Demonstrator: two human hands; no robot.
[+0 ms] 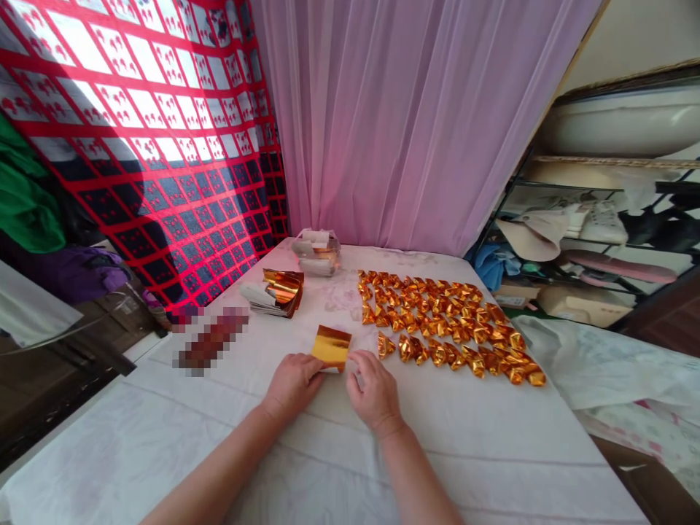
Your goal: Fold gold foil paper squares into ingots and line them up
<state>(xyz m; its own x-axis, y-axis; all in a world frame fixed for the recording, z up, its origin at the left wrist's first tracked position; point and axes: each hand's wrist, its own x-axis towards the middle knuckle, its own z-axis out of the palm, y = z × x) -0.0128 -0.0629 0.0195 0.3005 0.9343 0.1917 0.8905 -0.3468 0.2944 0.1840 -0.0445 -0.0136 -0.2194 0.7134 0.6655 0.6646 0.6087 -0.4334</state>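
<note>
Left hand point(292, 383), right hand point(375, 394): both closed on near edge of square gold foil paper sheet point(331, 346), lifted off white cloth-covered tabletop point(470, 452). Right of sheet: rows of small folded gold foil ingots point(445, 321). Behind left: stack of gold foil sheets point(276, 292). Further back: clear wrapped foil packet point(317, 251).

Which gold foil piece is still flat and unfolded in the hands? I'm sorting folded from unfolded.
The gold sheet pinched between left hand and right hand; the folded pieces lie in rows.
</note>
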